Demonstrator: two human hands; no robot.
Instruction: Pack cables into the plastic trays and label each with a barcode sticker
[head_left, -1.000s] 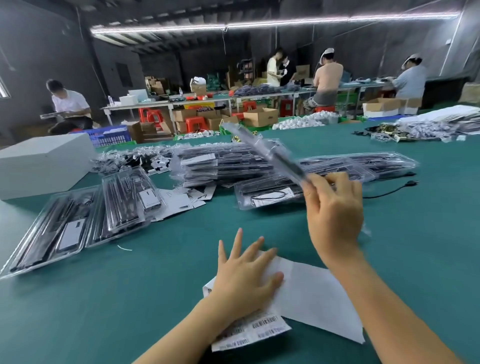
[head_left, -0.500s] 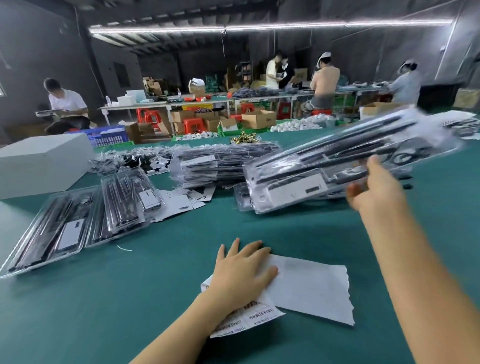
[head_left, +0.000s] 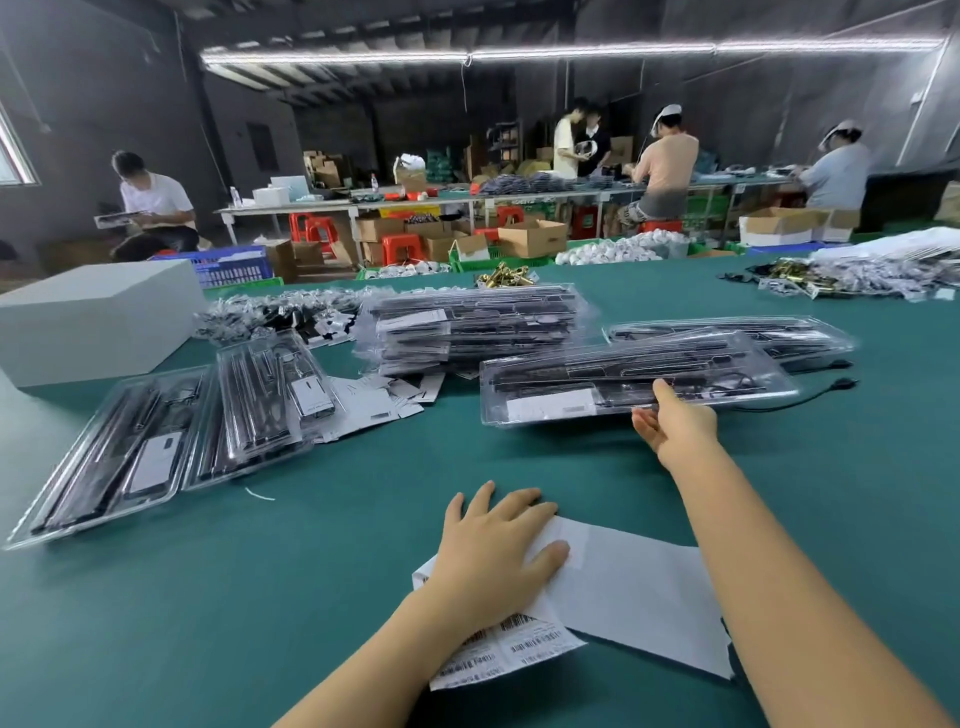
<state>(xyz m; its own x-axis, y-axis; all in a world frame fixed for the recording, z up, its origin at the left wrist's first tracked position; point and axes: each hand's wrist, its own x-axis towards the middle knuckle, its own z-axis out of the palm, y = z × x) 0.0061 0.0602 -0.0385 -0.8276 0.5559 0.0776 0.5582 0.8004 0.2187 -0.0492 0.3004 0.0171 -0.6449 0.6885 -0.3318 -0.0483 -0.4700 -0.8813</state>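
Observation:
A clear plastic tray packed with black cables and a white label lies flat on the green table, right of centre. My right hand holds its near edge, thumb on top and fingers underneath. My left hand rests flat, fingers spread, on a sheet of barcode stickers and a white backing sheet close to me.
A stack of packed trays stands behind, another tray at the right. Two open trays lie at the left by a white box. A loose black cable trails right. Loose white cards lie in the middle.
My right hand swung the packed tray from upright in the air down to the right and laid it flat on the table. My left hand stayed on the sticker sheets.

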